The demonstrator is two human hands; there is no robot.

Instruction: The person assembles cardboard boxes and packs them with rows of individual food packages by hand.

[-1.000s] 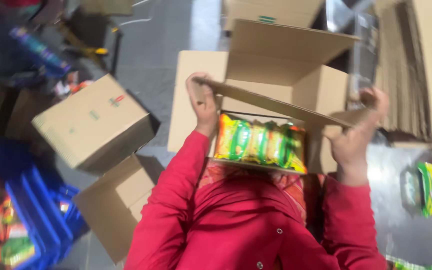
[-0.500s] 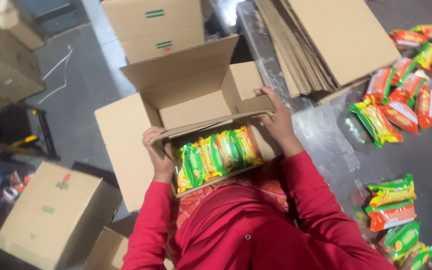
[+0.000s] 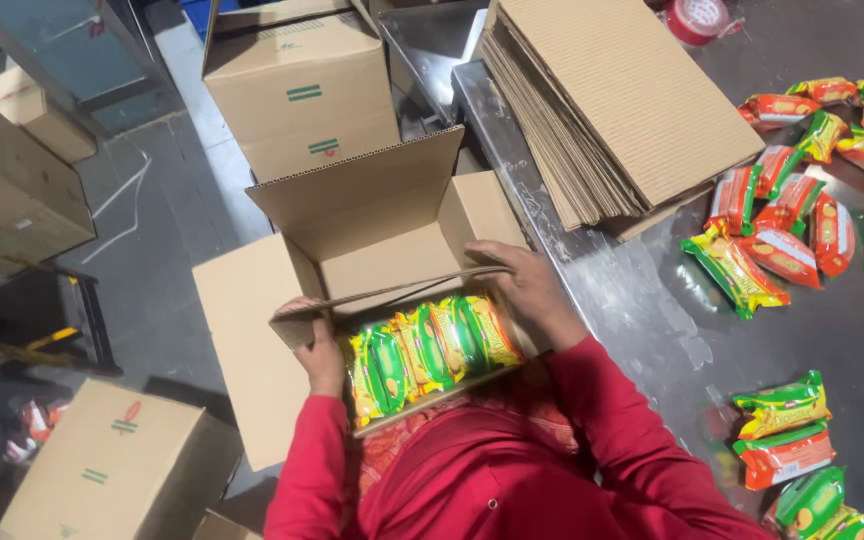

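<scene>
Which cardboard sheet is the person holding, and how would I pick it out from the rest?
Find the open box at the edge of the steel table, in front of the red-sleeved person. A single flat sheet spans it above the green packets, with the left hand and right hand at its ends. Unlike the stack lying on the table, it is alone and held in the hands.

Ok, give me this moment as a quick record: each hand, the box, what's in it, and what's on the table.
left hand: grips one end of a cardboard sheet held across the open box
right hand: holds the sheet's other end, by the box's right wall
open box: flaps spread, leaning against the person's lap
packets in box: green and yellow, in a row under the sheet
flat cardboard stack: on the metal table
loose packets: scattered on the table, right
closed box: beyond the open one
</scene>
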